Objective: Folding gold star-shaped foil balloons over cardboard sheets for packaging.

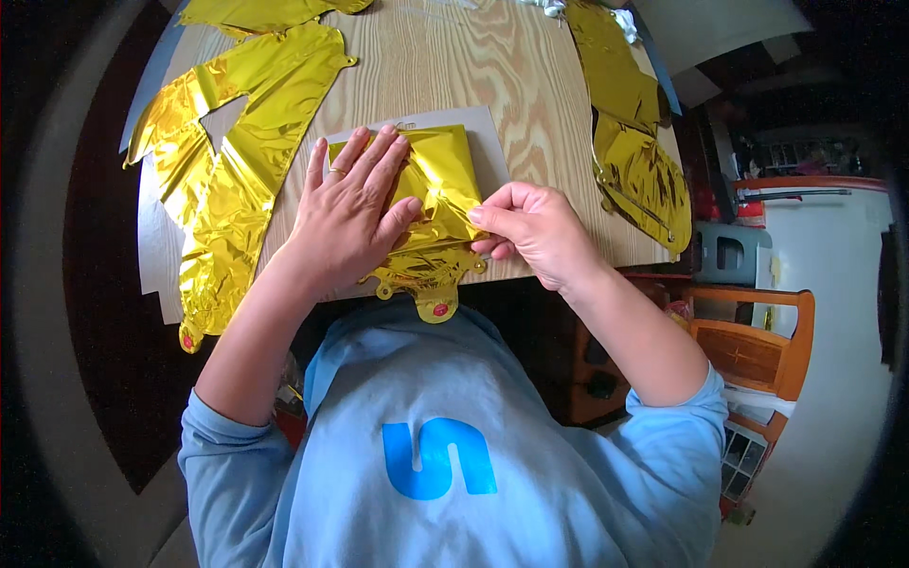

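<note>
A deflated gold foil balloon (445, 180) lies folded on a grey card sheet (488, 137) at the near edge of a wooden table (454, 66). My left hand (346, 213) lies flat on the balloon's left part, fingers spread, a ring on one finger. My right hand (535, 232) pinches the balloon's right edge between thumb and fingers. The balloon's tabbed end with a round valve tab (436, 308) hangs over the table's near edge.
A large flat gold foil balloon (222, 161) lies on the table's left side and another (634, 142) along its right edge. A further gold piece (256, 11) sits at the back. A wooden chair (757, 346) stands to the right, beside a white surface.
</note>
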Tool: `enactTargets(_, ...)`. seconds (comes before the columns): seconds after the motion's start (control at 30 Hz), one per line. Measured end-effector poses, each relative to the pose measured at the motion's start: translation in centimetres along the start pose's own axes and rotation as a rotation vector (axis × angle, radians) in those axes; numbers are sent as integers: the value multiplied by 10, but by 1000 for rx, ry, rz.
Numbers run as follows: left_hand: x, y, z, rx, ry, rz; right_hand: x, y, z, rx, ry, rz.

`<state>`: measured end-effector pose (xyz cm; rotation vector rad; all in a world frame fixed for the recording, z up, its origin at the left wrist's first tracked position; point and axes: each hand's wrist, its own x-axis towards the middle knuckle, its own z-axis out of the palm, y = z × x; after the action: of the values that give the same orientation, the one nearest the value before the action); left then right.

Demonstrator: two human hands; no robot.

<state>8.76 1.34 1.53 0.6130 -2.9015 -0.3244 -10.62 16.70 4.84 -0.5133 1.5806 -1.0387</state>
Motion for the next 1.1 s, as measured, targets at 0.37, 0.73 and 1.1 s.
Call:
enactTargets(0.37,-1,1,1,3,10,8,7,5,-3,52,-46,-80)
enactTargets(0.73,0,0,7,3,40,4,6,-10,8,102,66,-44)
enactTargets(1.1,-1,2,0,36,-23,7,24,5,8,-156,175,-291)
